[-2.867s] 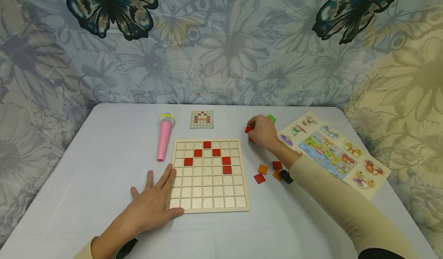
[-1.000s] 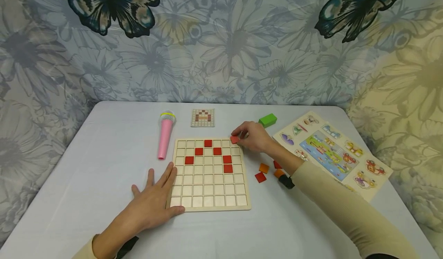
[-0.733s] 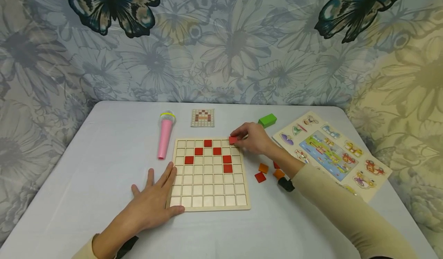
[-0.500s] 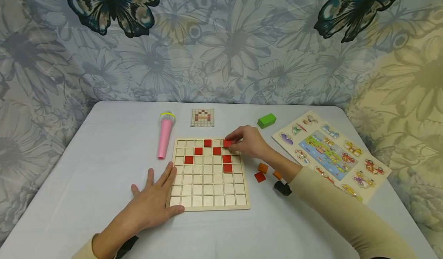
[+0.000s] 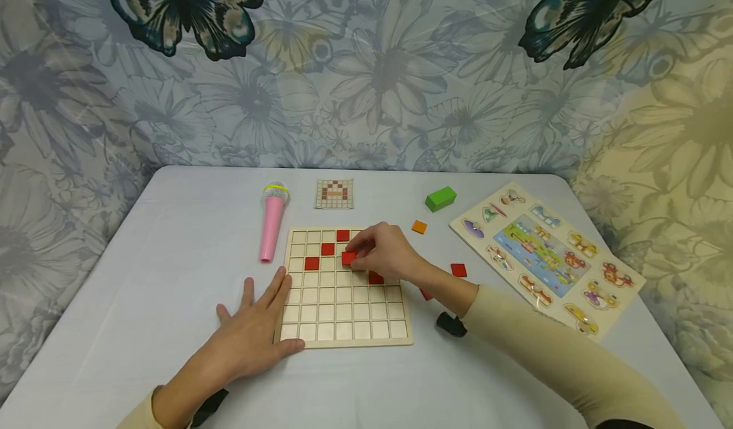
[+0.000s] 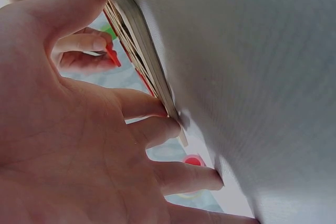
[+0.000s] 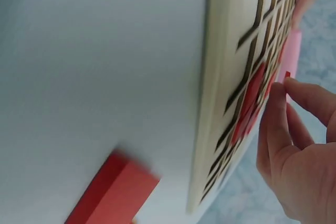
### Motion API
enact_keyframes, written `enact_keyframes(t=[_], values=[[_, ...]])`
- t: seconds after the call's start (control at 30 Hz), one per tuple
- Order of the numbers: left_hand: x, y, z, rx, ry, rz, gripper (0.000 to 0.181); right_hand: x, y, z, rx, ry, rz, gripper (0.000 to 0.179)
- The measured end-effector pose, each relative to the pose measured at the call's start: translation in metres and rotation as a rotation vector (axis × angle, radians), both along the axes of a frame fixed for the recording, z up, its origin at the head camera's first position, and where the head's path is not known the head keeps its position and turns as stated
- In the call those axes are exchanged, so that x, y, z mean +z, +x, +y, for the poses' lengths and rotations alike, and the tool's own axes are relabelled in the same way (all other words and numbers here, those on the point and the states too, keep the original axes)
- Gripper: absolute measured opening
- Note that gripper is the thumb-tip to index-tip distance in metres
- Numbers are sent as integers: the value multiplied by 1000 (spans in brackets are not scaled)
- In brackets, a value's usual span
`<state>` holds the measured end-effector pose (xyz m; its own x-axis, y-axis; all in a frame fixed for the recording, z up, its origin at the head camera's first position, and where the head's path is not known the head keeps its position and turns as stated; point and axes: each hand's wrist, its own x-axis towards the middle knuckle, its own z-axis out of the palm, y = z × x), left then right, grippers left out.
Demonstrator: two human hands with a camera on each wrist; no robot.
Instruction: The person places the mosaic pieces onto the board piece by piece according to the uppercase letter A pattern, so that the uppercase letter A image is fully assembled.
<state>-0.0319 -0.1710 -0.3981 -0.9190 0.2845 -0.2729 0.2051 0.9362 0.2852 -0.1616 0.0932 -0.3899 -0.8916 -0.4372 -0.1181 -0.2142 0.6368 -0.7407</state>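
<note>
My right hand [image 5: 386,251] pinches a red square tile [image 5: 348,258] between thumb and fingertips, over the upper middle of the pale wooden grid board [image 5: 343,332]. The right wrist view shows only a small edge of that red tile [image 7: 287,74] at the fingertips. Several red tiles [image 5: 328,249] sit in the board's upper cells; my right hand covers some of them. Fingers spread, my left hand [image 5: 249,343] rests at the board's left side, its thumb at the near left corner. In the left wrist view, its fingertips lie along the board's edge.
A pink microphone [image 5: 272,228] and a small pattern card [image 5: 335,194] lie behind the board. To the right are a green block [image 5: 440,198], an orange tile [image 5: 419,226], a red tile [image 5: 458,270] and a picture puzzle board [image 5: 550,257]. Another red tile is partly hidden under the right forearm.
My right hand has picked up a red tile from beside the green block. It has carried it left and nearer, over the board's upper middle. The left hand stays put.
</note>
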Motion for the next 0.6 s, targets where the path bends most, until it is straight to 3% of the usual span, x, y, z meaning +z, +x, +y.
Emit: enact_keyframes(t=[0.23, 0.6], values=[[-1, -2, 0, 3, -3, -8, 113, 0, 12, -22, -2, -25, -56, 21], [0, -2, 0, 2, -4, -11, 113, -1, 19, -51, 42, -24, -55, 22]])
